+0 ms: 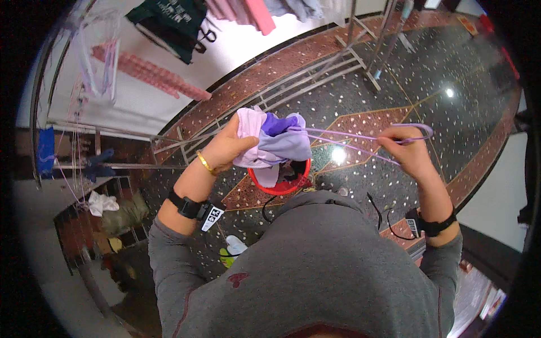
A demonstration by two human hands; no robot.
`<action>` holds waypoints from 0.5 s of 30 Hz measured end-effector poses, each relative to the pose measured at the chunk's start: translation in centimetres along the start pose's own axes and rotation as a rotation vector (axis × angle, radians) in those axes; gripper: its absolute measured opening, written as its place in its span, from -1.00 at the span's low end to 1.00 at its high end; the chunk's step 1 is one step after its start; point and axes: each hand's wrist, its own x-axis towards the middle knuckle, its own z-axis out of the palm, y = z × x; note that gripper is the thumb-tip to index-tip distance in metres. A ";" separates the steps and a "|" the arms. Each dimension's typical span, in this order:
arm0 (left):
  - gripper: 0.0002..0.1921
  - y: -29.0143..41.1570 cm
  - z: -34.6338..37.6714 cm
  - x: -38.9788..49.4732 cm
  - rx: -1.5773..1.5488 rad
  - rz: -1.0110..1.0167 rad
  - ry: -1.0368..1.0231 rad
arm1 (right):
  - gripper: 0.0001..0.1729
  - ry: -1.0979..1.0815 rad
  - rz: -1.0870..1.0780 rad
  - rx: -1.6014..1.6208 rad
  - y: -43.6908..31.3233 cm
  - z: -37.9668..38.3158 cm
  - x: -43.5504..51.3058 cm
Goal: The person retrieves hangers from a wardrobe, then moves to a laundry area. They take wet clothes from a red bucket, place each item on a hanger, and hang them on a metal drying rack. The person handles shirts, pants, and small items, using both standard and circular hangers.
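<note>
My left hand (231, 145) grips a bunched light purple and pink garment (281, 145) by its pink edge, with a darker violet part showing inside. My right hand (403, 150) holds a purple clothes hanger (346, 134) near its hook. The hanger's far end reaches into the garment's folds, and how far in is hidden. Directly below the garment is a red bucket or basin (279, 191) with dark and light cloth inside, partly covered from view.
A metal rack frame (312, 78) lies low across the floor ahead. A dark green bag or apron (169, 29) and pink clothes (152, 72) hang at upper left. Hangers (99, 59) hang at far left. White slippers (236, 245) are on the floor by my left side.
</note>
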 end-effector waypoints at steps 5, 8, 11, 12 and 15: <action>-0.31 2.3 3.9 1.0 0.120 -0.068 -0.192 | -0.85 -0.092 -0.150 -0.413 0.9 5.5 -0.1; -0.25 2.8 6.5 1.5 0.262 -0.105 -0.337 | -0.88 -0.041 -0.203 -0.274 1.1 7.7 -0.6; -0.29 2.6 8.9 1.7 0.712 -0.062 -0.399 | -0.87 0.171 -0.100 0.143 0.8 7.5 -2.3; -0.33 2.4 9.7 1.7 0.662 -0.021 -0.393 | -0.87 0.251 -0.031 0.307 0.4 7.3 -2.9; -0.54 2.2 11.4 1.7 0.548 0.026 -0.289 | -0.90 0.136 0.179 0.458 -0.7 6.5 -5.4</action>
